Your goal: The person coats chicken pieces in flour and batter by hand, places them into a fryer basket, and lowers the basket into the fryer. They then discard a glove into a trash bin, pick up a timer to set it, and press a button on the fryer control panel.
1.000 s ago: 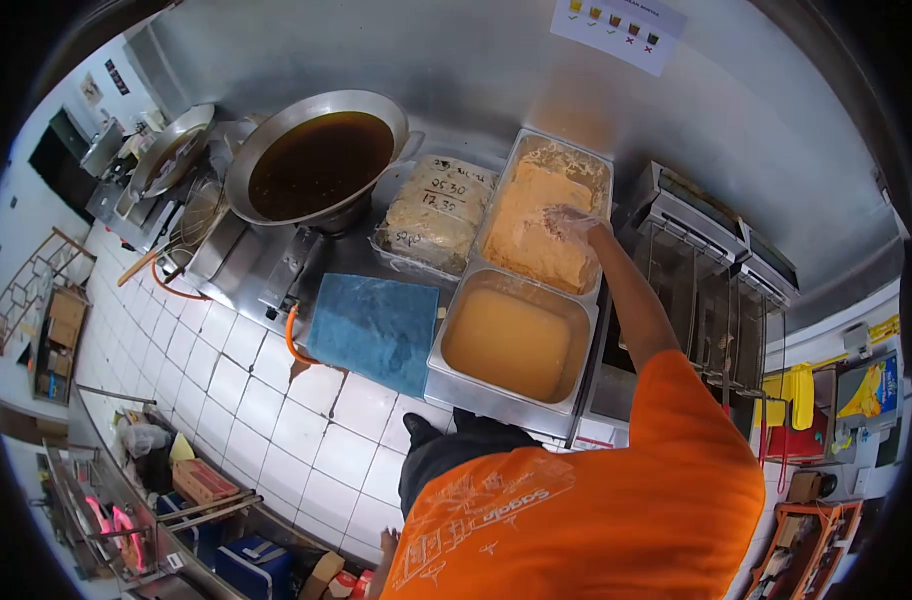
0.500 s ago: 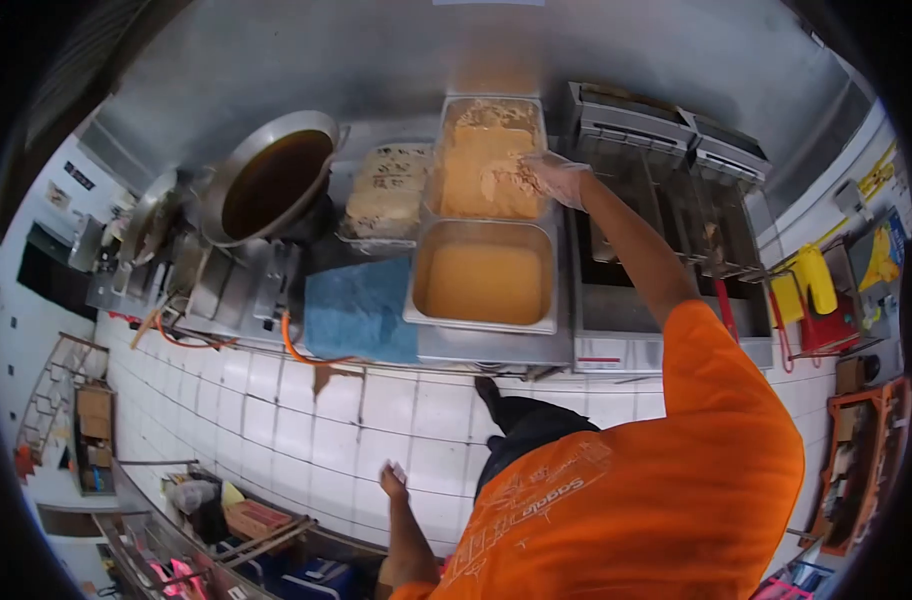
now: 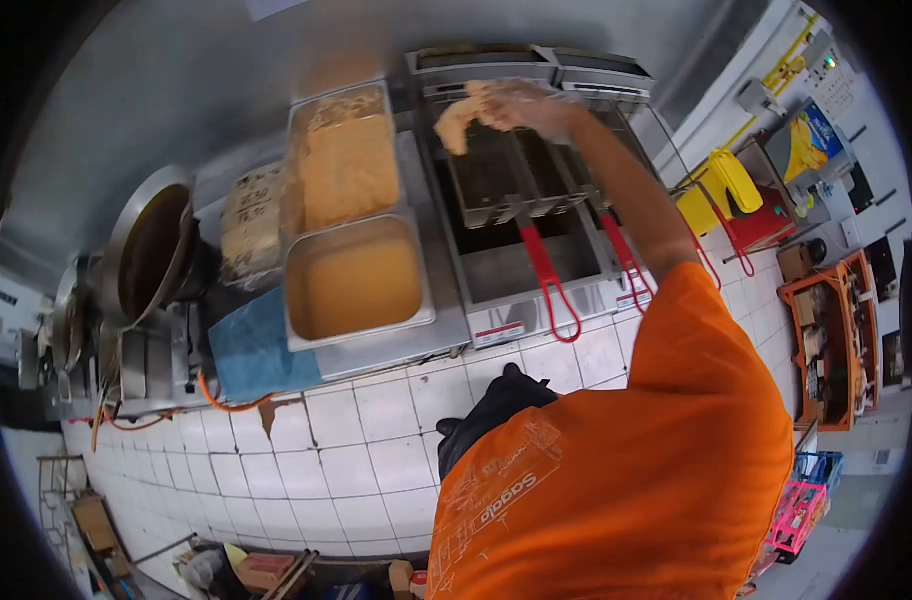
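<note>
My right hand (image 3: pixel 541 108), in a clear plastic glove, is closed on a breaded piece of food (image 3: pixel 460 124), perhaps chicken. Pale coating covers the piece, which dangles above a fryer basket (image 3: pixel 481 192) with a red handle (image 3: pixel 543 262). To the left of that hand lies a metal pan of dry breading (image 3: pixel 348 170). In front of it sits a deep steel pan (image 3: pixel 360 334) holding orange-yellow batter (image 3: pixel 360 284). My left hand is out of the picture.
A large pot of dark liquid (image 3: pixel 154 250) stands at the far left, beside a lidded tub (image 3: pixel 253 220). A blue cloth (image 3: pixel 260 345) hangs over the counter edge. More red-handled baskets are in the fryer (image 3: pixel 536 276). An orange shelf (image 3: pixel 828 335) stands at right.
My right hand has left the breading pan and moved right over the fryer, holding the breaded piece. The view has turned right. My left hand has dropped out of view.
</note>
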The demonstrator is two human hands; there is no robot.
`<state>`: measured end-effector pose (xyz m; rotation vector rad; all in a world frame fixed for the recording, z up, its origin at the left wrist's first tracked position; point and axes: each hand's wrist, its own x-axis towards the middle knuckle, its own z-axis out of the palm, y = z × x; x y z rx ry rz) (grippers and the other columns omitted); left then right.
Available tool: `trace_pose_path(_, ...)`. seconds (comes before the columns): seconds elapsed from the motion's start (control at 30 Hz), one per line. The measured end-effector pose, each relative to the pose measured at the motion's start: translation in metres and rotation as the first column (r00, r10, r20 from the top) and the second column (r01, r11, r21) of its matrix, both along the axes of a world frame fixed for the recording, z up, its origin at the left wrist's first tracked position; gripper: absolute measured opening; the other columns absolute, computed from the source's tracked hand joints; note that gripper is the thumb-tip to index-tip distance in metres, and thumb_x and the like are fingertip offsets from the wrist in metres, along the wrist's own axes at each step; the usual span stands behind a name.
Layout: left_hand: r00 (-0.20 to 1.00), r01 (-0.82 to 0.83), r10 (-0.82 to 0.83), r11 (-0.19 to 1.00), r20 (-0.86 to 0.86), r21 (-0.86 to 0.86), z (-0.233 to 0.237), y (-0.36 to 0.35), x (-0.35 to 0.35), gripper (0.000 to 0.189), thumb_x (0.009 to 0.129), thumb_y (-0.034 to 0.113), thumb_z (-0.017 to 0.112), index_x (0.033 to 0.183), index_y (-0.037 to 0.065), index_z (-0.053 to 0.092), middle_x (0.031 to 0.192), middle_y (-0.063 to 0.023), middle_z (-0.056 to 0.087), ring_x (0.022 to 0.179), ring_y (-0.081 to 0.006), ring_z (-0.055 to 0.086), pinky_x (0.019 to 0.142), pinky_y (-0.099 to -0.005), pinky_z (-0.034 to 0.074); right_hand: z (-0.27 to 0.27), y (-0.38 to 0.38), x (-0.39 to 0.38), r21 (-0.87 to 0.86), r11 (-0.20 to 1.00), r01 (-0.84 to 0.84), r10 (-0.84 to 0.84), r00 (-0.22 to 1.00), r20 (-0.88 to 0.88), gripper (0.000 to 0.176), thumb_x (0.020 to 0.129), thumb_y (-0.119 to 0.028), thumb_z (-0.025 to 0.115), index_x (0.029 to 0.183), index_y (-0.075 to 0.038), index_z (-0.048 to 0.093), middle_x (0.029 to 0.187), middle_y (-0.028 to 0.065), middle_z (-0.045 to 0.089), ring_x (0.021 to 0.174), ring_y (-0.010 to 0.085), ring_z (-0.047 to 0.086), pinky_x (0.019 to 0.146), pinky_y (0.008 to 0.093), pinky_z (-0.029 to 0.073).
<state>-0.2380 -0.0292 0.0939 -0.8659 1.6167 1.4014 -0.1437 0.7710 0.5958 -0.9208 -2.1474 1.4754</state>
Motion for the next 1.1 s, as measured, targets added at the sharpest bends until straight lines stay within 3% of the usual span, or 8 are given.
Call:
trace_pose_path(0.13,0.985,0.036,-0.026,0.998,0.171,-0.056,0.003,0.001,0.051,0.029,0.099,0.025,0.045,0.122,0.011,0.057,0.101,-0.006,0.066,0.082,-0.0155,0.061,0.068,-0.0302,0.049,0.002,0.071,0.131,0.076,0.976,0.205,-0.203,0.978,-0.038,0.039,0.101,-0.033,0.05,0.128,-0.005,0.057,0.112,0.0112,0.065,0.092,0.0154,0.063,0.079,0.0278,0.05)
trace_pose_path(0.27,0.981,0.11,-0.1,0.992,0.165,-0.055,0.004,0.042,0.079,0.029,0.099,0.025,0.044,0.12,0.01,0.058,0.097,-0.0064,0.066,0.077,-0.015,0.06,0.064,-0.0289,0.049,-0.018,0.153,0.243,0.144,0.972,0.184,-0.223,0.913,0.342,0.034,0.099,-0.028,0.054,0.122,-0.002,0.058,0.099,0.009,0.066,0.088,0.0148,0.063,0.08,0.0279,0.052)
trace_pose_path(0.43,0.937,0.305,-0.293,0.952,-0.19,0.036,-0.002,0.138,0.087,0.028,0.099,0.024,0.043,0.117,0.009,0.058,0.093,-0.007,0.066,0.072,-0.0145,0.06,0.058,-0.0272,0.048,-0.075,0.203,0.303,0.422,0.881,-0.213,-0.013,0.882,0.472,0.033,0.098,-0.025,0.049,0.119,-0.001,0.06,0.101,0.0129,0.067,0.091,0.023,0.066,0.08,0.0346,0.053)
trace_pose_path(0.5,0.825,0.41,-0.407,0.909,-0.392,-0.081,0.016,0.201,0.087,0.025,0.098,0.019,0.044,0.115,0.008,0.059,0.092,-0.007,0.066,0.073,-0.0139,0.06,0.059,-0.0269,0.048,-0.112,0.237,0.297,0.525,0.838,-0.151,-0.208,0.8,0.563,0.035,0.099,-0.025,0.048,0.122,-0.002,0.058,0.107,0.0136,0.067,0.097,0.0273,0.065,0.084,0.0378,0.052)
trace_pose_path(0.63,0.57,0.73,-0.626,0.683,-0.533,-0.021,0.098,0.334,0.105,0.03,0.092,0.019,0.052,0.119,0.009,0.062,0.093,-0.005,0.068,0.083,-0.0142,0.064,0.067,-0.029,0.05,-0.118,0.25,0.282,0.526,0.831,-0.179,-0.313,0.631,0.71,0.038,0.1,-0.029,0.047,0.128,-0.006,0.057,0.12,0.0139,0.065,0.11,0.0318,0.061,0.094,0.0426,0.048)
trace_pose_path(0.83,0.109,0.993,-0.719,0.11,-0.686,0.042,0.126,0.435,0.219,0.03,0.105,0.027,0.046,0.124,0.008,0.058,0.101,-0.0026,0.067,0.095,-0.0123,0.061,0.082,-0.0288,0.049,-0.111,0.272,0.377,0.672,0.725,-0.148,-0.281,0.828,0.485,0.031,0.095,-0.027,0.056,0.114,-0.004,0.062,0.102,0.0163,0.069,0.095,0.0274,0.067,0.082,0.0387,0.052)
trace_pose_path(0.93,0.217,0.961,-0.666,0.018,-0.714,0.275,0.204,0.488,0.291,0.029,0.104,0.021,0.049,0.127,0.006,0.057,0.107,-0.0037,0.066,0.099,-0.0119,0.06,0.086,-0.0287,0.048,-0.093,0.256,0.514,0.664,0.748,0.003,-0.171,0.967,0.188,0.036,0.098,-0.035,0.053,0.109,-0.004,0.066,0.113,0.0122,0.068,0.099,0.0276,0.063,0.087,0.0403,0.049)
trace_pose_path(1.1,0.304,0.832,-0.745,-0.095,-0.593,0.546,0.288,0.564,0.363,0.058,0.104,0.052,0.034,0.136,0.007,0.05,0.12,-0.0116,0.063,0.11,-0.0197,0.06,0.092,-0.036,0.05,-0.061,0.08,0.724,0.522,0.717,0.462,-0.645,0.724,0.244,0.036,0.098,-0.033,0.052,0.117,-0.003,0.061,0.105,0.0111,0.065,0.093,0.0229,0.061,0.079,0.0338,0.049)
